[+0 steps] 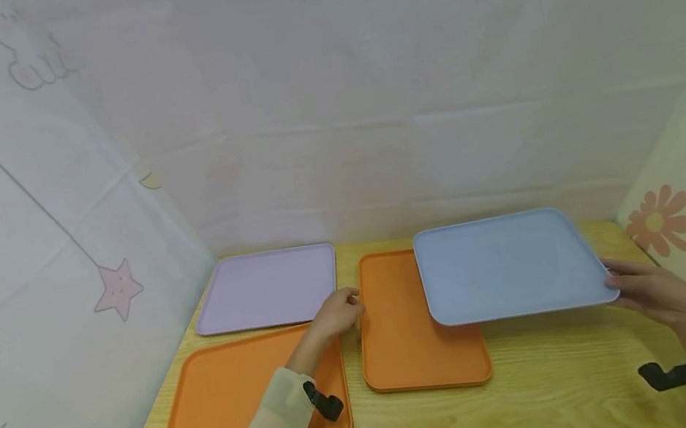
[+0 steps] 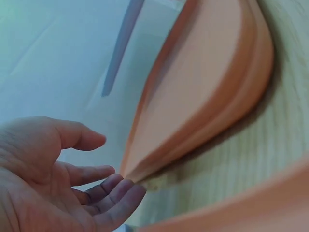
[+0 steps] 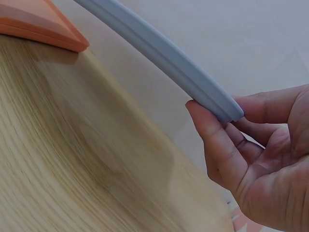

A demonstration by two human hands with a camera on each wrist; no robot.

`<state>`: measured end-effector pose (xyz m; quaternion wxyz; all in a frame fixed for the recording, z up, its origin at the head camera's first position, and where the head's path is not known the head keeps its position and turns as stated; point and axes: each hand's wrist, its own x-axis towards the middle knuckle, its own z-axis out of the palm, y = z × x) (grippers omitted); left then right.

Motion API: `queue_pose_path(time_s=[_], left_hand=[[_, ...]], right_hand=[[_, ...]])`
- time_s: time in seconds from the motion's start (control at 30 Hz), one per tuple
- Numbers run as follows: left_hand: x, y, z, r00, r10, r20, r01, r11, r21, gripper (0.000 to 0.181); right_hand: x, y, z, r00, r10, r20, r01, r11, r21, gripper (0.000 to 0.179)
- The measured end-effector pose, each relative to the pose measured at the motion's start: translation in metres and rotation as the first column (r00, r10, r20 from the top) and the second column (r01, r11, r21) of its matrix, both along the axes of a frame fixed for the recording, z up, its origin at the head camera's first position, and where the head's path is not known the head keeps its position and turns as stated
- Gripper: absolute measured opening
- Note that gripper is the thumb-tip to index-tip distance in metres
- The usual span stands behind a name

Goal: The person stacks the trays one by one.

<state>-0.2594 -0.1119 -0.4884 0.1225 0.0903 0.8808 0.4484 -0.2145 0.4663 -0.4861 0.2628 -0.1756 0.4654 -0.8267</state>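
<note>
My right hand (image 1: 650, 288) pinches the right edge of a light blue tray (image 1: 504, 267) between thumb and fingers. In the right wrist view, the rim of that blue tray (image 3: 169, 60) is raised off the table. Seen from the head, it overlaps the right part of an orange tray (image 1: 401, 338) that lies lengthwise in the middle. Beside this orange tray's left edge is my left hand (image 1: 336, 311), its fingers loosely bent and thumb apart. The left wrist view shows its fingertips close to the orange rim (image 2: 203, 116); whether they touch, I cannot tell.
Another orange tray (image 1: 244, 399) lies at the front left, partly under my left forearm. Behind it a lilac tray (image 1: 270, 288) lies flat. A wooden table (image 1: 560, 374) carries the trays. Pale printed sheets (image 1: 365, 92) close off the back and both sides.
</note>
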Motion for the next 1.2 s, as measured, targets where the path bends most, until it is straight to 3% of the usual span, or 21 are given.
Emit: queue_pose_path(time_s=[0.17,0.3,0.37,0.47,0.53,0.73,1.0,1.1,1.2], left_hand=[[0.001,0.003,0.010,0.997,0.045,-0.066,-0.043,0.999,0.018,0.047],[0.000,0.008,0.010,0.994,0.086,-0.063,-0.076,0.987,0.143,0.050],[-0.002,0.011,0.007,0.994,0.101,-0.034,-0.090,0.967,0.238,0.051],[-0.004,0.015,0.004,0.993,0.117,0.017,-0.114,0.921,0.373,0.053],[-0.005,0.018,0.002,0.990,0.135,0.036,-0.138,0.899,0.416,0.054],[-0.008,0.021,-0.004,0.983,0.171,0.073,-0.185,0.872,0.452,0.058],[-0.008,0.024,-0.010,0.961,0.189,0.200,-0.265,0.831,0.490,0.059],[-0.008,0.025,-0.011,0.958,0.189,0.216,-0.274,0.830,0.486,0.059],[-0.008,0.025,-0.012,0.960,0.178,0.215,-0.261,0.847,0.464,0.060]], right_hand=[[-0.004,-0.019,0.000,0.999,-0.034,-0.027,0.035,0.999,0.027,0.061],[-0.006,-0.034,-0.003,0.999,-0.021,-0.045,0.022,0.999,0.029,0.061],[-0.007,-0.040,-0.004,0.999,-0.018,-0.043,0.020,0.999,0.032,0.060],[-0.007,-0.049,-0.006,0.999,-0.033,-0.030,0.034,0.999,0.037,0.058],[-0.008,-0.054,-0.007,0.999,-0.043,-0.023,0.044,0.998,0.043,0.058],[-0.010,-0.070,-0.011,0.997,-0.068,-0.036,0.071,0.994,0.084,0.055],[-0.009,-0.086,-0.016,0.989,-0.145,-0.033,0.148,0.978,0.149,0.051],[-0.009,-0.092,-0.016,0.989,-0.145,-0.023,0.147,0.978,0.150,0.050],[-0.010,-0.096,-0.018,0.991,-0.131,-0.015,0.132,0.982,0.136,0.050]])
